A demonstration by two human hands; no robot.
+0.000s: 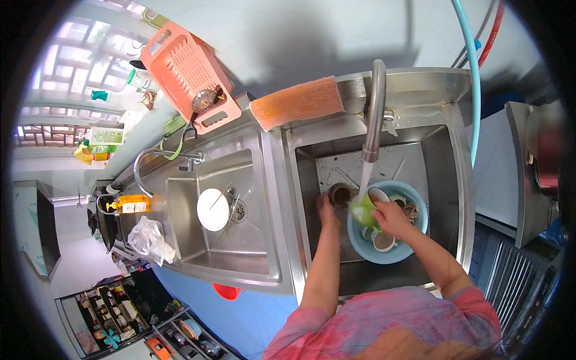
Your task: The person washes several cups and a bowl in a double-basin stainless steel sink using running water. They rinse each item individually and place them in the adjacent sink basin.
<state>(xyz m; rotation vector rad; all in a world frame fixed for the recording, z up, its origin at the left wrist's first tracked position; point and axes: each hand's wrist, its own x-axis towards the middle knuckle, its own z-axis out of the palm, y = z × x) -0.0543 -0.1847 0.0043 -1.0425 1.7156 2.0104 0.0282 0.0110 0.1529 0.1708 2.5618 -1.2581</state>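
Observation:
In the right sink, my right hand [391, 218] grips a light green vessel [365, 213], possibly a bowl or cup, beneath running water [365, 177]. Both are above a light blue plastic basin [418, 238]. Inside the basin lie a white cup [384, 241] holding cloudy liquid, a crumpled brownish item [410, 210] and other pieces partly covered by my hand. My left hand [326, 210] is by the sink's left wall, beside the dark drain opening [340, 195]; its fingers are too blurred to read.
A curved faucet [375, 117] rises behind the basin. An orange cloth [297, 103] drapes over the back ledge. The left sink [225, 258] holds a white bowl [213, 209] with chopsticks. A pink plastic basket [180, 67], an orange soap bottle [135, 204] and a plastic bag [150, 240] stand around it.

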